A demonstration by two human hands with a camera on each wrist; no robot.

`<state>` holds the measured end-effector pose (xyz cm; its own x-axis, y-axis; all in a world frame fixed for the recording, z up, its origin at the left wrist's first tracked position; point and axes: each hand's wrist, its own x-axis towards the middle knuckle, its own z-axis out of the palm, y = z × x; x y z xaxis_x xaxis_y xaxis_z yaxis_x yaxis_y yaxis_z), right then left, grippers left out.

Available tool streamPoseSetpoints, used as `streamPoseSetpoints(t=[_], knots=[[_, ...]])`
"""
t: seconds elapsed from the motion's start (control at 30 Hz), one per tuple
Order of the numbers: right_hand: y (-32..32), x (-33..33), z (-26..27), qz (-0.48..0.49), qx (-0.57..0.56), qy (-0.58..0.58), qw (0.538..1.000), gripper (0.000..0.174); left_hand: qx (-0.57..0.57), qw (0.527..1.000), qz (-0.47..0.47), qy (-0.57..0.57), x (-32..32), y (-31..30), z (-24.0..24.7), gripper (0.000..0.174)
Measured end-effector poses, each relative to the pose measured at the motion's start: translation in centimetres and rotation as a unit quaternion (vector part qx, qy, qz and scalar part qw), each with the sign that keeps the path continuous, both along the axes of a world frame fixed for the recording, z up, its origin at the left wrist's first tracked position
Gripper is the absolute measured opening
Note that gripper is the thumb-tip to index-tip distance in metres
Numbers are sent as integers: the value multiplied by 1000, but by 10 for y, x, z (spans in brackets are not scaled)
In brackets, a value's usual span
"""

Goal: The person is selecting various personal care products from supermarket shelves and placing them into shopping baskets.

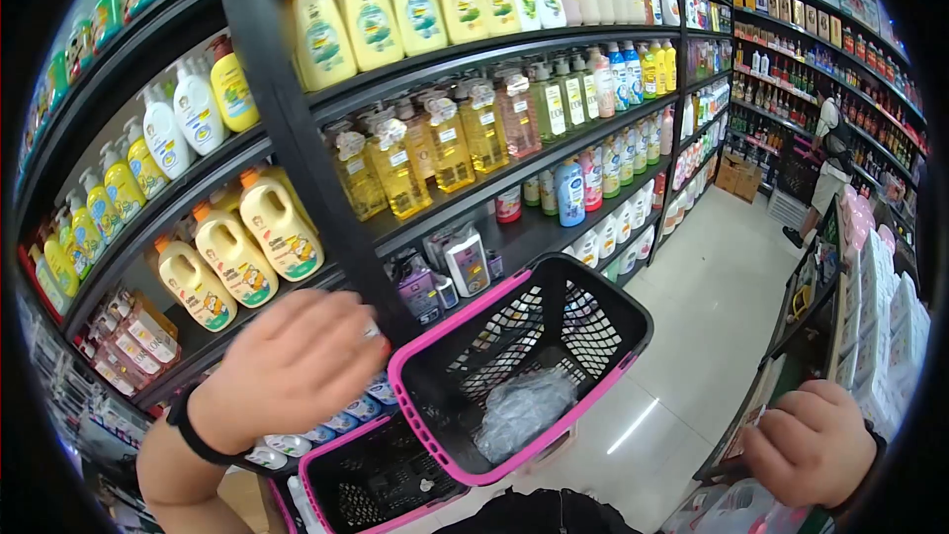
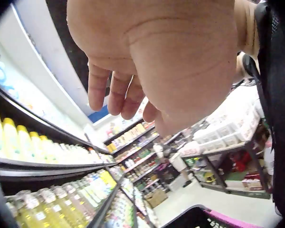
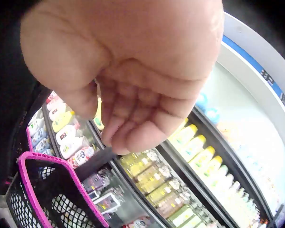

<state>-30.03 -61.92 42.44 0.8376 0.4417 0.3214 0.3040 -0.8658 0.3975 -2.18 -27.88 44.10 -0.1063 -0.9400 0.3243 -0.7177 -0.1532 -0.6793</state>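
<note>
My left hand [image 1: 297, 361] is held in the air beside a black shopping basket [image 1: 474, 336] with a pink rim, its fingertips overlapping the rim's left corner in the head view. Nothing lies in its palm, and its fingers hang loosely bent in the left wrist view. Crumpled clear plastic [image 1: 529, 410] sits at the bottom of that basket. On the other side, my right hand [image 1: 816, 440] hovers by the stand at the right. The right wrist view shows the fingers [image 3: 142, 135] loosely curled around nothing. A second pink-rimmed basket [image 1: 311, 480] stands lower, partly behind the first.
Shelves ahead carry cream bottles [image 1: 371, 15], yellow pump bottles [image 1: 395, 163] and handled jugs [image 1: 277, 222]. White packs [image 1: 870, 297] fill a stand on the right. A tiled aisle [image 1: 707, 307] runs between, with a cardboard box [image 1: 736, 178] and a person [image 1: 830, 173] far along it.
</note>
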Motion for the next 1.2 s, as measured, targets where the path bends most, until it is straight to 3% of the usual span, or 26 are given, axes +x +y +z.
streamPoseSetpoints(t=[0.13, 0.2, 0.23, 0.3, 0.33, 0.4, 0.5, 0.57, 0.63, 0.73, 0.8, 0.9, 0.93, 1.0, 1.1, 1.2], knots=[[-82, -79, -48, -127, 45, -81, 987, 34, -100, 970, 214, 53, -22, 35, -41, 40], [-109, -123, -82, -239, 134, -62, 960, 25, -179, 931, 306, 82, -39, 52, -83, 46], [-120, -144, -98, -300, 168, -32, 939, 19, -228, 908, 332, 117, -49, 53, -112, 46], [-143, -141, -140, -329, 251, -12, 910, 17, -282, 875, 342, 192, -61, 44, -165, 46], [-155, -128, -169, -274, 291, -50, 915, 14, -279, 871, 327, 237, -64, 34, -189, 45], [-170, -96, -226, -232, 331, -21, 914, 14, -222, 878, 249, 343, -62, -12, -234, 44], [-160, -15, -280, 5, 392, 68, 917, 13, -111, 881, 67, 455, -54, -118, -276, 44], [-121, 43, -249, 212, 338, 86, 913, 17, -82, 889, -52, 448, -50, -192, -263, 44], [-85, 78, -211, 359, 287, 79, 885, 19, -45, 900, -140, 411, -52, -236, -233, 39], [-66, 91, -148, 465, 158, 52, 869, 17, 12, 944, -154, 293, -62, -247, -158, 29], [-79, 78, -123, 436, 69, 66, 895, 14, 37, 969, -104, 221, -79, -220, -105, 25], [-126, 45, -88, 354, -18, 107, 929, 17, -23, 987, -18, 156, -104, -144, -60, 22], [-140, 32, -72, 306, -23, 165, 937, 14, -18, 990, 35, 137, -113, -115, -52, 23], [-168, -17, -65, 160, 91, 170, 968, 17, -59, 978, 147, 137, -133, -60, -55, 37], [-202, -74, -111, -26, 166, 80, 983, 21, -211, 879, 401, 150, -176, 4, -98, 46], [-206, -109, -161, -208, 285, 43, 935, 14, -348, 765, 507, 189, -214, 38, -161, 40]])
